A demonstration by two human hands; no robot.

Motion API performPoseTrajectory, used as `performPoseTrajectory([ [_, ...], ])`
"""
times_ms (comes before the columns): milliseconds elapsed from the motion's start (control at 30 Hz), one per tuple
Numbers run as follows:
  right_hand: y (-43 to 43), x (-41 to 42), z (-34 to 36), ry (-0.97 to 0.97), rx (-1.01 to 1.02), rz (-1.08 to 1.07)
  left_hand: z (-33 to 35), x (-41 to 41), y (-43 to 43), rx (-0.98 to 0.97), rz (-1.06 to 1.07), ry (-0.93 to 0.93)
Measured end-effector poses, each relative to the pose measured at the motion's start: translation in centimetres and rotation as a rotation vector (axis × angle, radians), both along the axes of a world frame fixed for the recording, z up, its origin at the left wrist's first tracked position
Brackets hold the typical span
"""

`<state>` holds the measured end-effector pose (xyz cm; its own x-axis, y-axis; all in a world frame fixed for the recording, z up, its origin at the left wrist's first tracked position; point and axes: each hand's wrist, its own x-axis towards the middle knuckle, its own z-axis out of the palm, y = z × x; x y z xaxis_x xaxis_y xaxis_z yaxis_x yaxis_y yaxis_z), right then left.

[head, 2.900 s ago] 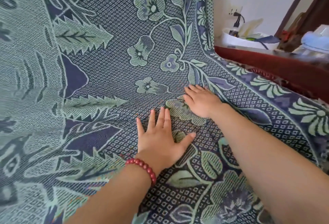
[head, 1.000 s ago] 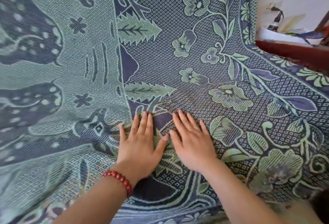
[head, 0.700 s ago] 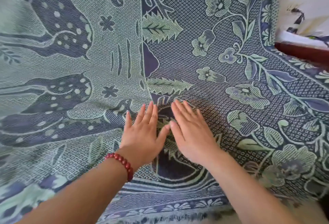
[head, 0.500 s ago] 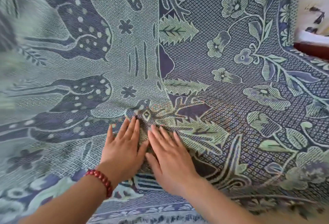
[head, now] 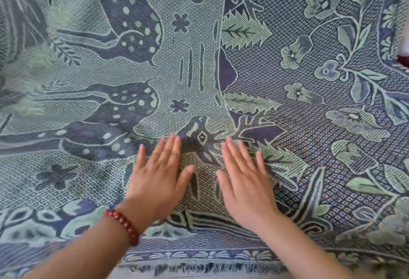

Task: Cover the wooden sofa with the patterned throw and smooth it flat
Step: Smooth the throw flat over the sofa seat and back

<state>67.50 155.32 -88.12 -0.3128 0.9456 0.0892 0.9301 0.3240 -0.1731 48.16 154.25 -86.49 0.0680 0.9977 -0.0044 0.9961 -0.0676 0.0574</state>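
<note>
The patterned throw (head: 192, 75), woven in blue and pale green with deer, leaves and flowers, fills nearly the whole view and hides the sofa beneath it. My left hand (head: 158, 179), with a red bead bracelet on its wrist, lies palm down on the cloth, fingers apart. My right hand (head: 245, 181) lies flat a short gap to its right, fingers spread. Neither hand grips the fabric. Slight ripples run through the weave just beyond my fingertips. The throw's fringed hem (head: 199, 266) hangs along the bottom.
A sliver of dark red wood (head: 404, 60) shows at the right edge, past the throw's border. A pale strip of floor (head: 177, 275) lies below the fringe.
My two hands have slid left across the seat and toward its front edge, then drawn apart from touching to a hand's width. The view has turned left, hiding most of the red wood.
</note>
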Motion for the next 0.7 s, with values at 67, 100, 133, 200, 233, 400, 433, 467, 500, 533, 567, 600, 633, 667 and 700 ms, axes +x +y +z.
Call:
performPoseTrajectory([
  [67, 0.9, 0.8, 0.1, -0.055, 0.012, -0.104, 0.2, -2.6, 0.2, 0.002, 0.057, 0.001],
  [100, 1.0, 1.0, 0.0, -0.083, 0.007, -0.132, 0.1, -3.8, 0.2, -0.006, 0.081, -0.014],
  [133, 0.9, 1.1, -0.3, -0.102, 0.008, -0.143, -0.2, -4.7, 0.1, -0.023, 0.101, -0.034],
  [200, 0.4, 0.9, -1.0, -0.116, 0.013, -0.154, -0.8, -5.4, -0.5, -0.056, 0.110, -0.068],
  [233, 0.1, 0.8, -1.3, -0.108, 0.015, -0.161, -1.3, -5.3, -0.9, -0.057, 0.108, -0.079],
  [400, -0.5, 0.8, -1.3, -0.094, -0.027, -0.169, -2.1, -5.2, -1.5, -0.026, 0.122, -0.124],
  [433, -0.4, 0.7, -1.1, -0.083, -0.017, -0.172, -1.8, -5.2, -1.4, -0.028, 0.122, -0.120],
  [467, -0.2, 0.4, -0.6, -0.073, -0.024, -0.178, -1.4, -5.0, -1.2, -0.028, 0.113, -0.117],
  [500, -0.1, -0.1, 0.0, -0.056, -0.035, -0.176, -1.0, -4.6, -0.9, -0.024, 0.098, -0.119],
  [533, 0.2, -0.8, 0.6, -0.027, -0.040, -0.160, -0.4, -4.1, -0.6, -0.011, 0.078, -0.123],
  [567, 0.5, -1.6, 1.1, 0.002, -0.043, -0.138, 0.1, -3.5, -0.3, 0.008, 0.057, -0.128],
  [600, 1.0, -2.4, 1.2, 0.021, -0.046, -0.115, 0.5, -3.0, 0.1, 0.031, 0.044, -0.138],
  [633, 1.6, -3.0, 1.2, 0.028, -0.040, -0.092, 0.6, -2.6, 0.5, 0.057, 0.034, -0.140],
  [667, 2.2, -3.5, 1.1, 0.034, -0.038, -0.077, 0.5, -2.4, 0.9, 0.069, 0.032, -0.141],
  [700, 2.7, -3.7, 0.7, 0.032, -0.039, -0.069, 0.2, -2.4, 1.1, 0.062, 0.029, -0.139],
])
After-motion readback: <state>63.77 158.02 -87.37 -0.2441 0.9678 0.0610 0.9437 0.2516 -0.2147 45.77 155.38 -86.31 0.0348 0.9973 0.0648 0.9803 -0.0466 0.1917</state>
